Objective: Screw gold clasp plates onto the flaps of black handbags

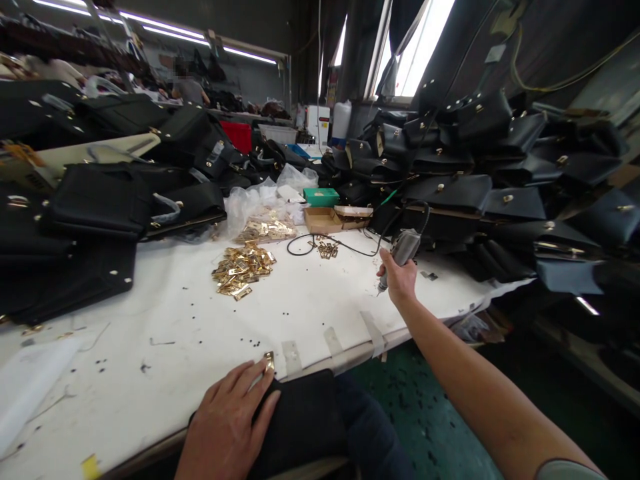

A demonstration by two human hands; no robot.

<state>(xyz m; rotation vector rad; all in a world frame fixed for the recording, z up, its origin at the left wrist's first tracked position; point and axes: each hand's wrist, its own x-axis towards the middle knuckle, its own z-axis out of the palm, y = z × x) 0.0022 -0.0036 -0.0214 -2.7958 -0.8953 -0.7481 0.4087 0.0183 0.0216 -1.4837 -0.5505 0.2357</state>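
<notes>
At the table's front edge a black bag leans in front of me. My left hand lies over its top edge, fingers stretched across and thumb on the near side, gripping it. A small gold metal plate shows at those fingertips; part of it is hidden. Farther right, my right hand is wrapped round a grey electric screwdriver, whose tip points down just above the white tabletop. The screwdriver's black cord loops back across the table.
A heap of gold plates lies mid-table, with a plastic bag of more behind. Small dark screws are scattered about. Black bags are piled left and right. A cardboard box and a green box stand at the back.
</notes>
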